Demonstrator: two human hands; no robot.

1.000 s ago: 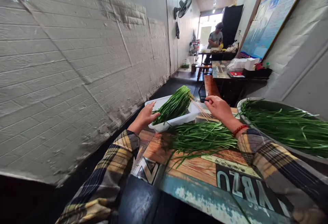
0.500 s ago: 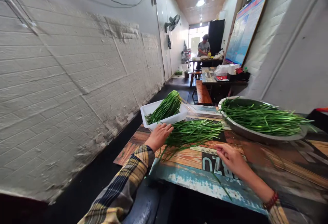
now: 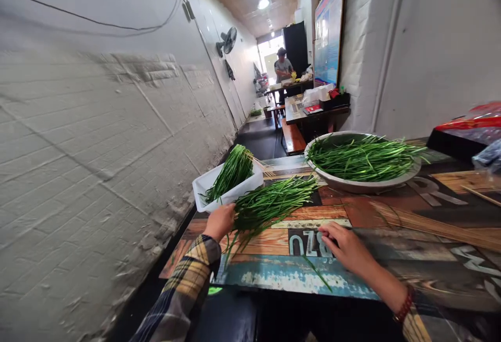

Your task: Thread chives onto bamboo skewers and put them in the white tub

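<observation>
A loose bunch of green garlic chives [image 3: 276, 198] lies across the tabletop. My left hand [image 3: 220, 222] is at its left end, the fingers curled in against the leaf tips and partly hidden. To the right, my right hand [image 3: 342, 245] hovers low over the painted letters, empty, its fingers loosely bent and a little apart. Behind the bunch, a white plastic tray [image 3: 199, 196] holds more chives [image 3: 230, 175], with thin wooden skewers [image 3: 260, 163] sticking out at their upper end. A wide grey basin [image 3: 352, 181] at the back right is heaped with loose chives [image 3: 364, 159].
Bamboo skewers [image 3: 434, 227] lie spread on the patterned table [image 3: 270, 269] at right. A stray chive leaf [image 3: 318, 274] rests near the front edge. A black box with red packaging [image 3: 469, 122] stands far right. Beyond are a bench [image 3: 293, 136] and a person [image 3: 282, 65] at another table.
My left hand has gone from lying spread over the chives' left end to curling in at it. My right hand's fingers have loosened slightly. The view has turned to the right.
</observation>
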